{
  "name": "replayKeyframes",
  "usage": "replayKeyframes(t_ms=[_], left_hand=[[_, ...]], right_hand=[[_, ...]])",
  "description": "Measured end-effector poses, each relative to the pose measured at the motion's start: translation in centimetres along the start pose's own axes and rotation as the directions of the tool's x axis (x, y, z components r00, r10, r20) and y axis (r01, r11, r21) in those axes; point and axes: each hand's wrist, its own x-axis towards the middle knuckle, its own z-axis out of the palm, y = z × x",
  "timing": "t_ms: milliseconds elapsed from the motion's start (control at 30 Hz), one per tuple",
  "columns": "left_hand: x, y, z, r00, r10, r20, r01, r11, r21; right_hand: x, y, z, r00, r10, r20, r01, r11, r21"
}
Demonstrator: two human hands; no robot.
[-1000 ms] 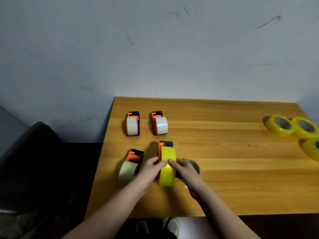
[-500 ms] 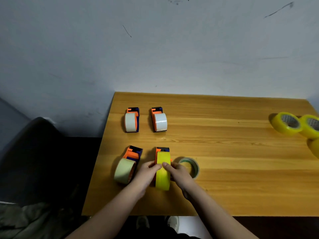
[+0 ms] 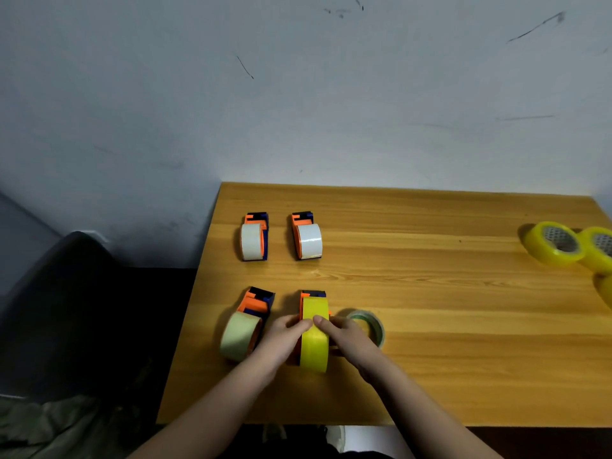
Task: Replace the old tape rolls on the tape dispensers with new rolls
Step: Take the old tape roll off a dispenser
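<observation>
hands met over the yellow roll [image 3: 314,339] seated on the near dispenser [image 3: 303,313] at the bench [image 3: 430,326] front. left hand [image 3: 284,341] and right hand [image 3: 347,339] reached in from below, forearms angled inward, fingers [image 3: 306,323] curled, thumbs pinching the roll's top. a green roll [image 3: 372,326] lay flat just right of it.
</observation>
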Motion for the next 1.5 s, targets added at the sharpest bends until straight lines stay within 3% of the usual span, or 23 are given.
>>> replayKeyframes(t_ms=[233,300,400,500,633,733,800,900,967,1067,1133,1333,1500], left_hand=[[0.1,0.0,-1.6,1.000,0.001,0.005,-0.003,0.969,0.246],[0.2,-0.2,-2.3,0.998,0.049,-0.025,-0.040,0.958,0.284],[0.4,-0.4,-3.7,0.979,0.175,-0.105,-0.140,0.950,0.278],[0.1,0.3,-5.2,0.943,0.254,-0.214,-0.210,0.955,0.207],[-0.6,0.7,-7.3,0.879,0.262,-0.398,-0.193,0.959,0.207],[0.5,-0.5,-9.0,0.855,0.220,-0.471,-0.114,0.964,0.242],[1.7,-1.8,-9.8,0.899,0.123,-0.421,-0.004,0.962,0.273],[3.1,-3.1,-10.1,0.923,-0.029,-0.383,0.147,0.948,0.283],[3.5,-3.3,-10.1,0.921,-0.094,-0.378,0.193,0.953,0.233],[3.5,-3.2,-10.2,0.936,-0.160,-0.313,0.213,0.967,0.141],[3.4,-3.2,-10.3,0.941,-0.164,-0.295,0.196,0.977,0.084],[3.2,-3.6,-9.8,0.957,-0.159,-0.242,0.143,0.986,-0.083],[2.0,-3.4,-8.8,0.963,-0.132,-0.237,0.079,0.973,-0.219]], right_hand=[[0.1,-1.1,-1.1,1.000,-0.007,-0.030,-0.001,0.972,-0.233],[0.6,-1.3,-1.6,0.995,0.021,-0.102,-0.052,0.951,-0.305],[0.9,-1.5,-2.5,0.960,-0.098,-0.263,-0.020,0.911,-0.413],[0.2,-3.0,-3.2,0.910,-0.200,-0.362,0.075,0.941,-0.331],[-1.4,-5.8,-2.4,0.849,-0.324,-0.418,0.290,0.946,-0.146],[-2.4,-7.8,0.5,0.910,-0.323,-0.261,0.349,0.935,0.063],[-2.2,-8.4,3.3,0.972,-0.234,-0.034,0.236,0.954,0.184],[-1.0,-7.9,7.9,0.981,-0.056,0.185,0.014,0.976,0.219],[-0.2,-7.2,10.0,0.989,0.009,0.149,-0.031,0.989,0.148],[1.4,-5.5,11.6,0.998,0.059,-0.034,-0.062,0.992,-0.107],[1.9,-4.5,12.3,0.994,0.091,-0.053,-0.100,0.973,-0.210],[2.2,-3.8,13.2,0.982,0.188,-0.033,-0.190,0.981,-0.049],[1.7,-3.0,12.9,0.993,0.113,0.019,-0.114,0.986,0.125]])
